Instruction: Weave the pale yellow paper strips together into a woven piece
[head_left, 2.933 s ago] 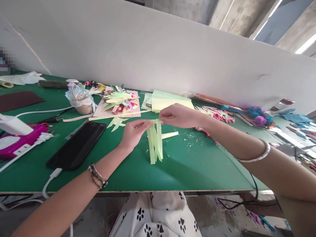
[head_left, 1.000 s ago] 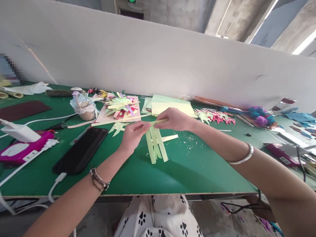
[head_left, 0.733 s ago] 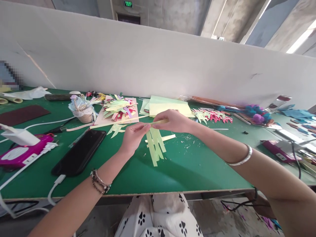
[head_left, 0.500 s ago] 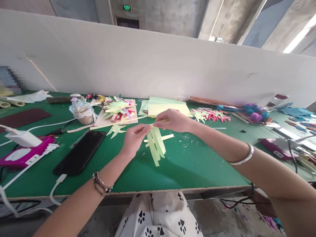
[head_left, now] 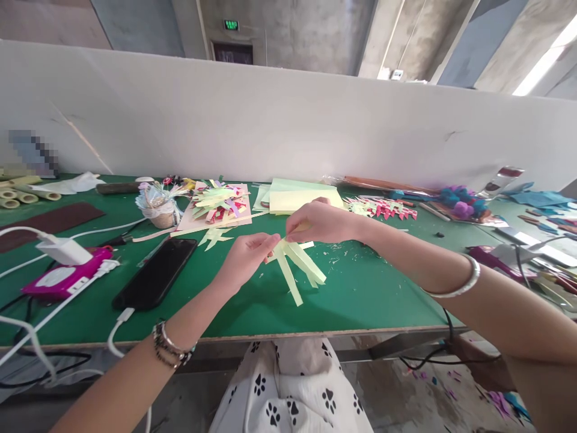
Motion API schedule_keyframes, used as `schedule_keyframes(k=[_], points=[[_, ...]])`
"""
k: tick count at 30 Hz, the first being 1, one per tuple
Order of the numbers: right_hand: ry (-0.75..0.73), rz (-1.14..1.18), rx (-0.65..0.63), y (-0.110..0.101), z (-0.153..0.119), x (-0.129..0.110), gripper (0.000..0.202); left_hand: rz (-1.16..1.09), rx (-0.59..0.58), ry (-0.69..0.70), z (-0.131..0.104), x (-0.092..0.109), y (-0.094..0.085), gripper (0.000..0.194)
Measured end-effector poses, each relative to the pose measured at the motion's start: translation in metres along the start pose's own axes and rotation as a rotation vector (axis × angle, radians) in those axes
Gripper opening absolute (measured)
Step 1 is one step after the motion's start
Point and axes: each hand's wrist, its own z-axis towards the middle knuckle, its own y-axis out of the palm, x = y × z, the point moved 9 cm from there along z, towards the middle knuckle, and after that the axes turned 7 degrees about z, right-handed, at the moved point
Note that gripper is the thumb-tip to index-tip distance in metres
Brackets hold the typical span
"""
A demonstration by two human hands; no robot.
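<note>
Pale yellow-green paper strips (head_left: 291, 276) hang fanned out beneath my two hands, over the middle of the green table. My left hand (head_left: 252, 251) pinches their upper left end between thumb and fingers. From the right, my right hand (head_left: 311, 222) pinches the strips near the top, close to the left fingertips. The spot where the strips meet is partly hidden by my fingers. A small star-like piece of folded paper strips (head_left: 215, 237) lies left of my hands. Behind it, a heap of coloured paper strips (head_left: 219, 201) rests on a pink sheet.
Yellow and green paper sheets (head_left: 306, 197) lie behind my hands, beside red-and-white woven paper pieces (head_left: 392, 208). On the left are a black phone (head_left: 155, 273) on a white cable, a magenta power strip (head_left: 67, 275) and a wrapped pot (head_left: 160, 207). A white partition (head_left: 288, 126) stands behind.
The hanging strips have swung to the right and spread apart. My hands have shifted slightly, with the fingertips a little further apart. The camera view has tilted slightly.
</note>
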Motion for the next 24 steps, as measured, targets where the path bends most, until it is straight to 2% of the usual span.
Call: schedule_keyframes(k=[5,14,19,24], points=[[-0.003,-0.031,0.005,-0.004,-0.006,-0.006,0.02,0.154,-0.031,0.108,-0.005,0.021,-0.003,0.041],[0.006,0.151,0.072,-0.017,-0.015,-0.004,0.023,0.254,0.043,0.208,-0.007,0.045,-0.011,0.042],[0.005,0.151,0.059,-0.015,-0.017,-0.003,0.022,0.28,0.016,0.254,-0.004,0.051,-0.012,0.03],[0.01,0.064,0.046,-0.013,-0.019,-0.009,0.021,0.32,-0.062,0.231,0.001,0.053,-0.011,0.029]])
